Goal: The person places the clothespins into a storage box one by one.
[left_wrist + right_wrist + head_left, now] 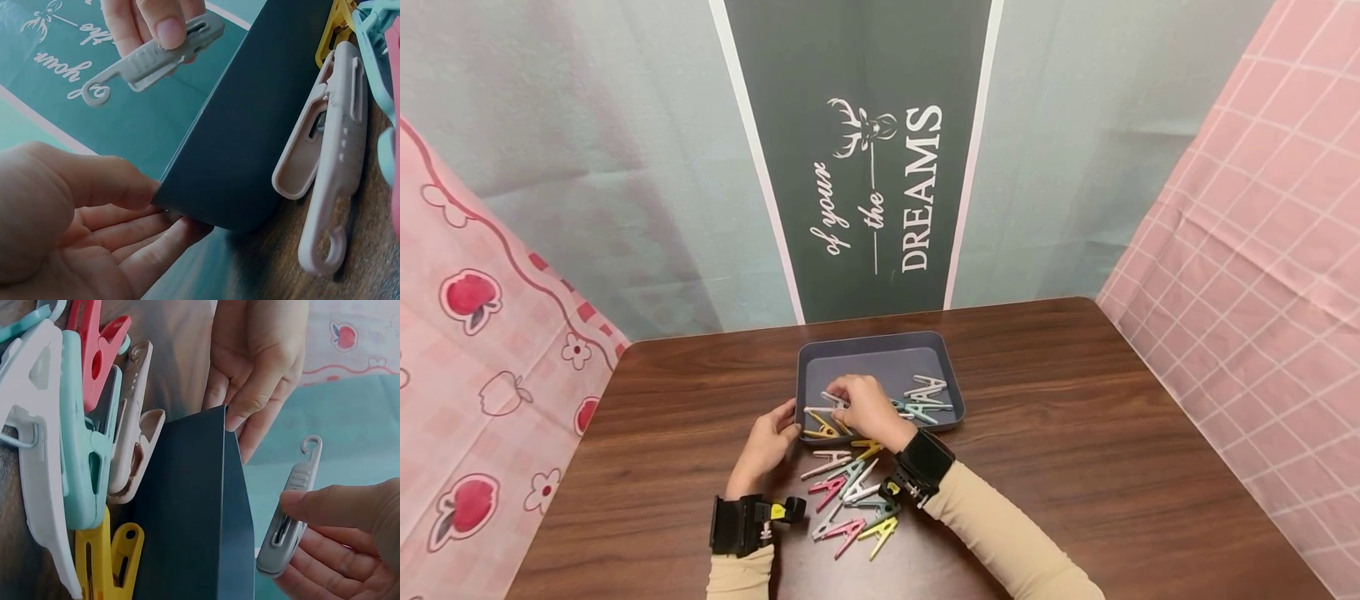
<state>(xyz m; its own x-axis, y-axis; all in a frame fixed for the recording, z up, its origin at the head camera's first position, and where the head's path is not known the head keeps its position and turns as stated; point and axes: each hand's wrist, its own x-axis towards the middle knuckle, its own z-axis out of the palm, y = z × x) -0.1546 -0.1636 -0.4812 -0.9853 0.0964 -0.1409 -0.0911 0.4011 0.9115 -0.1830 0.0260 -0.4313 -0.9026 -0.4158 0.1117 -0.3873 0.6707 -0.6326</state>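
Note:
In the head view, my right hand is over the left part of a dark grey tray. It pinches a grey clothespin between thumb and fingers, the hooked end sticking out. My left hand grips the tray's near left corner, thumb on the rim and fingers beneath, as the left wrist view shows. Inside the tray, white and mint clothespins lie to the right and a yellow clothespin to the left; the right hand hides some of the space between.
Loose clothespins in several colours lie on the brown wooden table before the tray, among them a pale pink one, a white one and a yellow-green one. Curtains hang behind and at both sides.

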